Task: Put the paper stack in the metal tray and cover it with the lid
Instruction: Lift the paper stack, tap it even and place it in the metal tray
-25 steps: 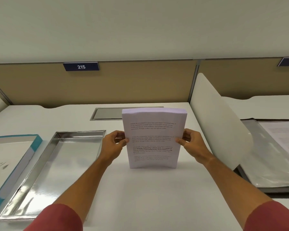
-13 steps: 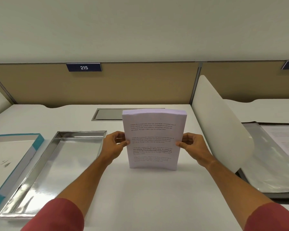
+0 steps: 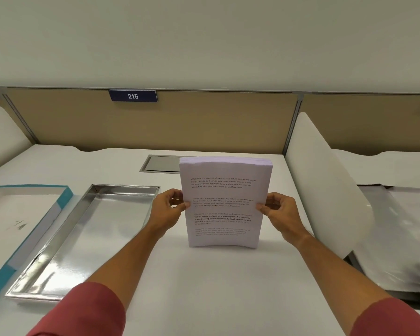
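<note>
Head view: the stack stood upright on its bottom edge on the desk, printed side toward the camera, its sheets bowed slightly. The left hand pinched the stack's left edge, thumb on the front page and fingers curled behind. The right hand pinched the right edge the same way. Both hands were closed on the paper at about mid-height.

The tray lay flat and empty just to the left of the left hand, its long side running toward the camera. The lid, teal-edged and lying open side up, sat beside the tray on its far left, close to it or touching. A divider rose to the right of the stack.

The stack was not yet in the tray. By my reading, the risk lay in the grip: only the side edges were held, so tipping the stack flat and carrying it left could let the middle sheets sag or slide out and fan across the desk. Lowered askew, a corner might catch the tray's wall and leave the paper riding on the rim, which would keep the lid from seating.
</note>
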Motion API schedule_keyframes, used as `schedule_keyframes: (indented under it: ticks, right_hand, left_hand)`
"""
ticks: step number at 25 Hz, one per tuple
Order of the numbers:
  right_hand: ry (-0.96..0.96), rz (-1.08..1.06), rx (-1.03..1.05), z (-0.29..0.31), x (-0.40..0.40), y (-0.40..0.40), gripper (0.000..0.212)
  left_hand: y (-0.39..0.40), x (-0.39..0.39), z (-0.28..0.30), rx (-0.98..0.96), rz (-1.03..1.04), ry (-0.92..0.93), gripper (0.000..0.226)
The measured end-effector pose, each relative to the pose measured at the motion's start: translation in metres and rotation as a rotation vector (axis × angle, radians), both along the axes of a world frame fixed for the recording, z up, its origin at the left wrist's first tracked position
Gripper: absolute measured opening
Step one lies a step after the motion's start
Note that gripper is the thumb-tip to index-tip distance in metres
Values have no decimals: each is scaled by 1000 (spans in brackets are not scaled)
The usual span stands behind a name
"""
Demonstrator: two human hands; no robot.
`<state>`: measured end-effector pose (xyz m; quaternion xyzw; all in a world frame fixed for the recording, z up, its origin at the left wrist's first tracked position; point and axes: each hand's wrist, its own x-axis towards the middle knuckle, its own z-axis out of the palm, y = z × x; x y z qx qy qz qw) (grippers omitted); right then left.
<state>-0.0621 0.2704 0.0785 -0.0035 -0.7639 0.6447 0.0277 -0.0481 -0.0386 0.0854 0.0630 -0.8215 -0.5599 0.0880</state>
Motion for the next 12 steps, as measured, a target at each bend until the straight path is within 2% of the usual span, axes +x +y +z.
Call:
schedule_keyframes:
  ticks: [7, 12]
  right_hand:
    - [63, 45, 49, 33, -12, -23, 14]
    - [98, 86, 2, 57, -18, -63, 9]
  left_hand:
    - [-18, 13, 31, 76, 32, -8, 20]
    - [-52, 23, 55, 162, 46, 29, 14]
